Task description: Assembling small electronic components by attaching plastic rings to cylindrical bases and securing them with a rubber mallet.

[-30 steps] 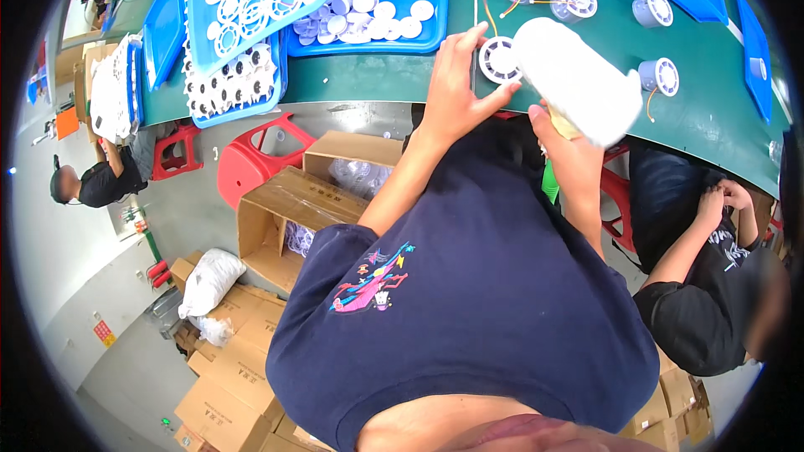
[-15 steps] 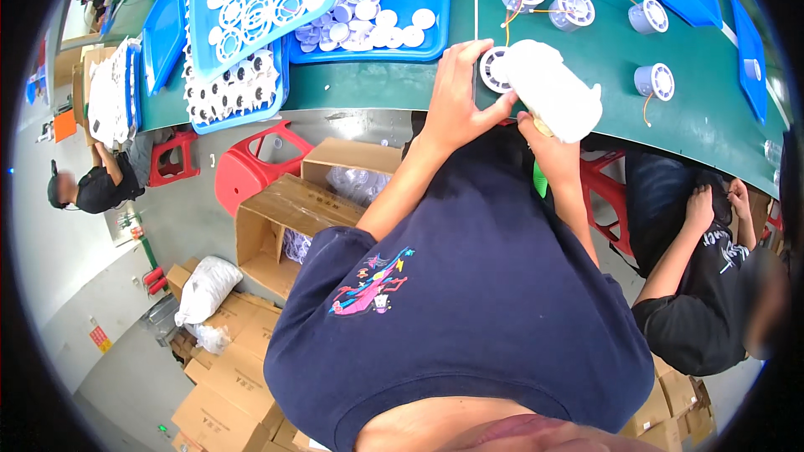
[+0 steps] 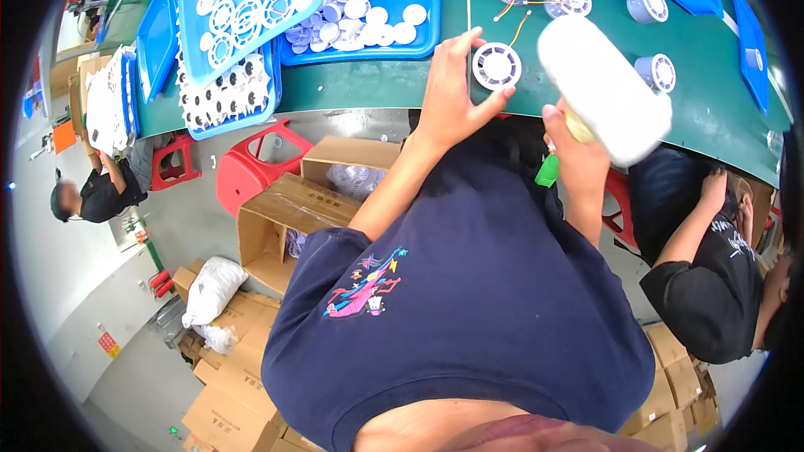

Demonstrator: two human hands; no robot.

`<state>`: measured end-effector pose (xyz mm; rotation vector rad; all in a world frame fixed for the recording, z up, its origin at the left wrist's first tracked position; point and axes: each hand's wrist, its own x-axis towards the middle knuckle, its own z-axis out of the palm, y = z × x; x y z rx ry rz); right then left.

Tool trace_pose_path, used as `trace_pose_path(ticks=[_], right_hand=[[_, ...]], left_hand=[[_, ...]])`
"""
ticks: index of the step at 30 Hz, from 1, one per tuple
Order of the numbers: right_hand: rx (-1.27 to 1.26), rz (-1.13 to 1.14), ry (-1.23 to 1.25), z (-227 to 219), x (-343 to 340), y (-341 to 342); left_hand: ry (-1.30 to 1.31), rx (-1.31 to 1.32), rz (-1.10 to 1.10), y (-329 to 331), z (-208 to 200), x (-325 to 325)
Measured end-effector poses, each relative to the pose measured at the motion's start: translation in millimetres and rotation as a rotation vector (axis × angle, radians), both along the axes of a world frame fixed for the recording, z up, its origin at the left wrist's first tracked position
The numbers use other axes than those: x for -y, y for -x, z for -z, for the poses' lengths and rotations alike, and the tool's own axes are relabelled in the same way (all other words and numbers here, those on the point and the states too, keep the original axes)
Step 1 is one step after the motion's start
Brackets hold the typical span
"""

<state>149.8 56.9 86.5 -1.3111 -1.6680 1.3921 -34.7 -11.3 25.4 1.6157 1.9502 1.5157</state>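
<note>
Head view, read left to right, positions by clock face with twelve at the top edge. At ten to eleven o'clock from the left hand [image 3: 445,105], I note the blue tray [image 3: 423,52] loaded with loose white rings and discs. The left hand is spread wide, index finger and thumb forming an open C that faces the white round part [image 3: 497,66]. I cannot tell whether either fingertip makes contact.

The round part rests on the green bench [image 3: 360,88], slotted face up, between one and two o'clock from the left hand. Its thin lead [image 3: 521,28] exits at one o'clock. The left hand is the nearer of the two.

The governing relation: from the head of the white mallet [image 3: 605,88], the round part lies just past nine o'clock, with a gap between them. The long axis of the mallet head runs from eleven to five o'clock. I judge the head raised off the bench; its height cannot be confirmed from here.

The right hand [image 3: 584,167] grips the mallet by its pale handle, below the head. From this hand, the round part lies between ten and eleven o'clock. At three o'clock from the round part, beyond the mallet head, I register a similar wired part [image 3: 662,74].
</note>
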Motion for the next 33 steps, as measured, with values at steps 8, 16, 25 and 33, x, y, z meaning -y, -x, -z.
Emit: trace_pose_path(ticks=[8, 16, 25, 33], right_hand=[[0.012, -0.251, -0.240, 17, -3, 3], [-0.060, -0.266, -0.402, 41, -5, 12], [0.023, -0.294, -0.305, 27, 10, -7], [-0.064, 0.004, 0.238, -14, -15, -10]], left_hand=[[0.057, 0.036, 0.014, 0, -2, -1], [-0.047, 0.051, 0.000, 0, -1, -3], [0.007, 0.105, 0.028, 1, -1, 0], [-0.037, 0.098, 0.043, 5, -5, 3]])
